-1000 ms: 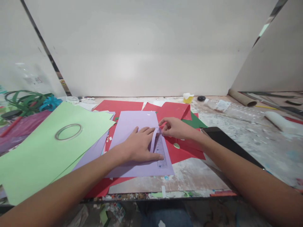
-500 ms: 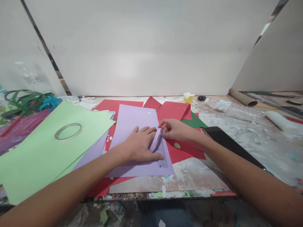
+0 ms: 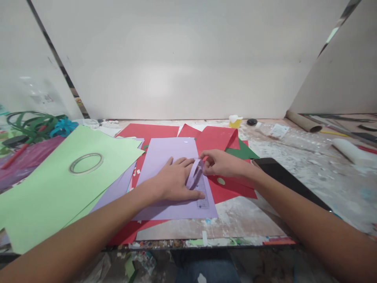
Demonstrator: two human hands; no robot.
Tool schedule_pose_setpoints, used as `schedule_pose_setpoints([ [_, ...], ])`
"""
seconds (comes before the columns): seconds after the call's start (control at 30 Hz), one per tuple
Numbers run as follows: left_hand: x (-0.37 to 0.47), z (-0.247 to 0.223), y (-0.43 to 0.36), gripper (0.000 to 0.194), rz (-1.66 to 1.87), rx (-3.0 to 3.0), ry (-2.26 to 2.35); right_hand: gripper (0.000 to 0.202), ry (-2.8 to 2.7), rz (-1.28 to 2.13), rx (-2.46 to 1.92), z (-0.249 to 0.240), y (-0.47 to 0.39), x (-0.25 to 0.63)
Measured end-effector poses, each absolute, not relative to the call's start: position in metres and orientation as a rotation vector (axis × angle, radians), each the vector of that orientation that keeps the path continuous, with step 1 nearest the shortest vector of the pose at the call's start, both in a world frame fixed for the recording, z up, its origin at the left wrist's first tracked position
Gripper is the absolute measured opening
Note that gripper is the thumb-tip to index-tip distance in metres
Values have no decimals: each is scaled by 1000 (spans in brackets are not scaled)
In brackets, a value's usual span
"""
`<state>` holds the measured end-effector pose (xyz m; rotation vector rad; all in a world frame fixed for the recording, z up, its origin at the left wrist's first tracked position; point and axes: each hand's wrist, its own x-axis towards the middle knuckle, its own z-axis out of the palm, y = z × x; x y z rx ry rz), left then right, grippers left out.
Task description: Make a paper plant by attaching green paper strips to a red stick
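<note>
A lilac paper sheet (image 3: pixel 165 151) lies on red sheets in front of me. My left hand (image 3: pixel 178 182) rests flat on it, fingers spread, its thumb over a clear ruler (image 3: pixel 202 198). Most of the ruler's upper part is covered by the hand and the strip. My right hand (image 3: pixel 215 163) is closed in a pinch at the sheet's right side. From those fingers a narrow lilac paper strip (image 3: pixel 193 173) arches up and back toward my left hand. The strip's far end is hidden.
Light green sheets (image 3: pixel 44 188) with a tape roll (image 3: pixel 86 171) on top lie at left, beside green and blue paper strips (image 3: pixel 37 125). Red paper (image 3: pixel 216 136) is at the back. On the right are a black phone (image 3: pixel 288 181), a plastic bottle (image 3: pixel 294 135) and a cardboard tube (image 3: pixel 303 121).
The strip bows into a wider, rounder arch. The lilac sheet's far edge now lies lower in the view. Both hands stay almost in place.
</note>
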<state>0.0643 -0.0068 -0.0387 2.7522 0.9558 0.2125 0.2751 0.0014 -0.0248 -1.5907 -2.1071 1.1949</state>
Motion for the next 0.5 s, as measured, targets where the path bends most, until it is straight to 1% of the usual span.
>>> schedule_pose_setpoints([
  [0.13,64,-39,-7,70,203,2756,949,30,-2106,1258,-1528,-26,2,276],
  [0.3,64,-39,-7,72,212,2739,958,35,-2129,1296,-1493,-25,3,281],
  [0.5,64,-39,-7,75,238,2740,951,30,-2164,1265,-1534,-28,2,280],
])
